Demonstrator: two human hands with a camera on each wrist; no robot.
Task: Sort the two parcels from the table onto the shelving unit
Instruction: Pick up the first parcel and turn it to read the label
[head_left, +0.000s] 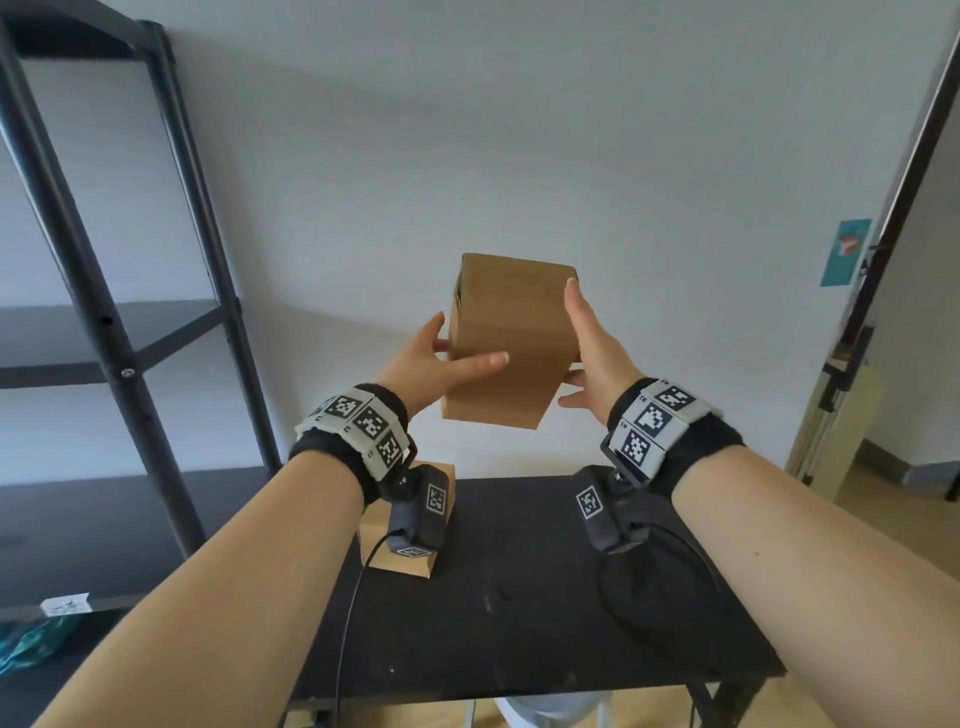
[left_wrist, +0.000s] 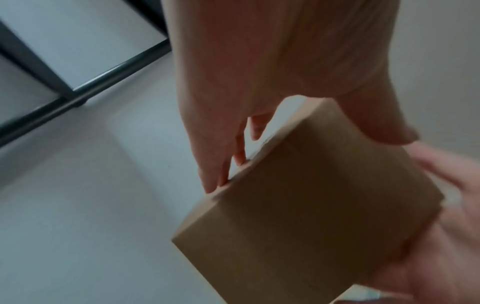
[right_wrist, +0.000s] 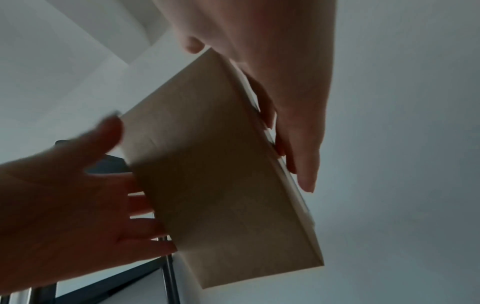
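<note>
A brown cardboard parcel (head_left: 511, 338) hangs in the air above the black table (head_left: 519, 613), tilted with its top leaning away. My left hand (head_left: 434, 364) holds its left side, thumb across the front face and fingers behind. My right hand (head_left: 589, 348) holds its right side, thumb up along the edge and fingers underneath. The left wrist view has the parcel (left_wrist: 311, 195) below my left hand (left_wrist: 233, 92). The parcel (right_wrist: 221, 174) is also in the right wrist view, beside my right hand (right_wrist: 291, 92). A second, smaller parcel (head_left: 382, 543) stands on the table's far left, partly hidden by my left wrist camera.
The black metal shelving unit (head_left: 98, 312) stands to the left of the table, with a bare middle shelf (head_left: 52, 332) and a lower shelf (head_left: 78, 519) bearing a white label (head_left: 65, 605). A door frame (head_left: 898, 197) and a teal poster (head_left: 844, 252) are at right.
</note>
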